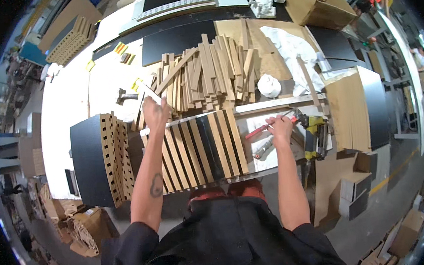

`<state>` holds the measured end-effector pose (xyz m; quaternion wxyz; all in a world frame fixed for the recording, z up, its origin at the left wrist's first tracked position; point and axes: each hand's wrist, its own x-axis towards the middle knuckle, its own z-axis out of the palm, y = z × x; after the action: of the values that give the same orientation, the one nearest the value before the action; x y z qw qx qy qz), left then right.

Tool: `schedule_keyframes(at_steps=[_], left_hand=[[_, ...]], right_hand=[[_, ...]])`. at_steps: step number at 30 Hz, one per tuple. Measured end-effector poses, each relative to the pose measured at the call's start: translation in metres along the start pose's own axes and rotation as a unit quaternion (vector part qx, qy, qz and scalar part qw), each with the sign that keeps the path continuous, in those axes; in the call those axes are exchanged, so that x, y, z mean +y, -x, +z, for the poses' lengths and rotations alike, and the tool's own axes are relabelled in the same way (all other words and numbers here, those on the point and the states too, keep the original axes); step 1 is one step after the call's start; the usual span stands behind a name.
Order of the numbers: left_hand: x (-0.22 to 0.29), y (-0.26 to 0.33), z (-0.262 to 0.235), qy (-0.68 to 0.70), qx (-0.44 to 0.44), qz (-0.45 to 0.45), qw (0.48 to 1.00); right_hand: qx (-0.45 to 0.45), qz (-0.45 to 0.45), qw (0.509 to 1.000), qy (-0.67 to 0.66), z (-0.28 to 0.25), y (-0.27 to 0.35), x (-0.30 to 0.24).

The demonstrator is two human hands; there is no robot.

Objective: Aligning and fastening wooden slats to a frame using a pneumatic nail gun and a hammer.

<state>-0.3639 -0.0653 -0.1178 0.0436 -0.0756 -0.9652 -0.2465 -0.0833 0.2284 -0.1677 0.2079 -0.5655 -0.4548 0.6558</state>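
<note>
The largest thing is the table, its near edge by the person's waist. Along the middle of that edge lies a slatted panel, pale wooden slats alternating with dark bands, one of them wider. Just beyond it, a loose heap of wooden strips lies crosswise toward the table's centre. A dark stack of notched boards stands at the near left corner. A yellow-green power tool lies toward the near right corner.

The left hand is over the panel's far left corner, fingers pointing away and partly closed; whether it grips anything I cannot tell. The right hand is right of the panel, fingers curled closed on what looks like a slim red-handled tool. Smaller still, a hammer lies beyond the left hand, and a grey-handled knife just nearer than the red one.

To handle this well, I would keep the left forearm raised so it does not skew the slats, take the red tool by its handle, and keep the knuckles clear of the power tool and knife.
</note>
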Motion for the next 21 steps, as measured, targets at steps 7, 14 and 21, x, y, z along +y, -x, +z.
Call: schedule_keyframes(at_steps=[7, 14, 21], left_hand=[[-0.044, -0.046, 0.008, 0.001, -0.123, -0.233, 0.965], [0.045, 0.064, -0.079, 0.388, -0.279, -0.237, 0.846], [0.045, 0.185, -0.106, 0.529, -0.520, -0.162, 0.651]], right_hand=[[-0.108, -0.046, 0.988, 0.098, -0.009, 0.057, -0.012], [-0.151, -0.097, 0.971, 0.161, -0.017, 0.082, -0.016], [-0.444, -0.087, 0.884, 0.114, 0.060, 0.166, -0.054]])
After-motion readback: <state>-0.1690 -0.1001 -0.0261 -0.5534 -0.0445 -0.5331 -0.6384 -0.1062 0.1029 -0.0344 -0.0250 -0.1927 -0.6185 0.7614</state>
